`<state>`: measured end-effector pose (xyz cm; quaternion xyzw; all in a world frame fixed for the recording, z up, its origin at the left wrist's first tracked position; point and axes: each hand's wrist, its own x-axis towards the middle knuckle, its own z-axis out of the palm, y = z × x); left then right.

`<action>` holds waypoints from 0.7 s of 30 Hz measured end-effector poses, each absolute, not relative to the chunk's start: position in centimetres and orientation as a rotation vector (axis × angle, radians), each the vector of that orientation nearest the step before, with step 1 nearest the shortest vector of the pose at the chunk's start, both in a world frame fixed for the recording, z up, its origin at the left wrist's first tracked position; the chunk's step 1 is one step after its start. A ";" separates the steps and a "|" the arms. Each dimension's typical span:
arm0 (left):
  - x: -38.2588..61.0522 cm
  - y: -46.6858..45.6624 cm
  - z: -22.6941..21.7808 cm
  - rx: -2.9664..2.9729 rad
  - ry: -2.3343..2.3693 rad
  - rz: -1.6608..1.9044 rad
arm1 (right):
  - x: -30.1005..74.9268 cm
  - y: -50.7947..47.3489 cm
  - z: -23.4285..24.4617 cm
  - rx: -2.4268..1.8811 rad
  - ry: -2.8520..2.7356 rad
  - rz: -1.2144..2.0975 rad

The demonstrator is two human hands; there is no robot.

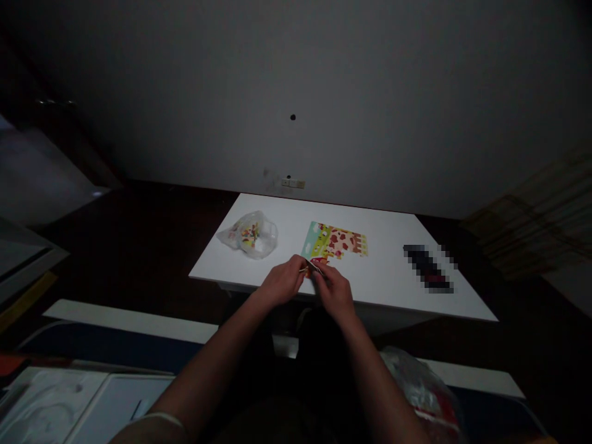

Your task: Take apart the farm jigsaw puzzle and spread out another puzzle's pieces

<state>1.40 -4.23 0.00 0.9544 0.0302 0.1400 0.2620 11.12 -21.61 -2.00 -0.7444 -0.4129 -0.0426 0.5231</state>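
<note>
A partly assembled jigsaw puzzle [345, 239] lies on the white table, showing a brown-spotted animal on a green and pale blue background; its near edge is uneven. My left hand [285, 280] is closed in a pinch at the table's front edge, just nearer than the puzzle. Beside it, my right hand [333, 288] is also closed, its fingertips almost meeting the left ones. Between the fingers shows a small thin jigsaw piece [314, 266] with a pale edge, seen nearly edge-on. The fingers hide most of it, and part of the puzzle's near corner.
On the table [383, 271], a clear plastic bag [256, 237] with colourful pieces lies left of the puzzle. A dark pixelated object [428, 269] lies at the right. An open white box [50, 401] is at lower left; another plastic bag [423, 391] is at lower right.
</note>
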 end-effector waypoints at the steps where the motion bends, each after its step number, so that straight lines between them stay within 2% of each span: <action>1: 1.3 -4.2 -0.1 2.578 0.091 0.404 | 11.0 -21.4 -1.9 -1.781 -1.004 -0.097; 12: 1.5 -3.7 -1.6 2.439 0.138 0.437 | 10.4 -20.0 -1.6 -1.878 -1.280 -0.057; 17: 1.4 -4.1 -1.4 2.493 0.100 0.438 | 10.7 -20.5 -2.3 -1.887 -1.046 -0.133; 21: 0.9 -4.4 -0.6 2.601 -0.104 0.347 | 11.6 -22.0 -2.3 -1.884 -0.851 -0.180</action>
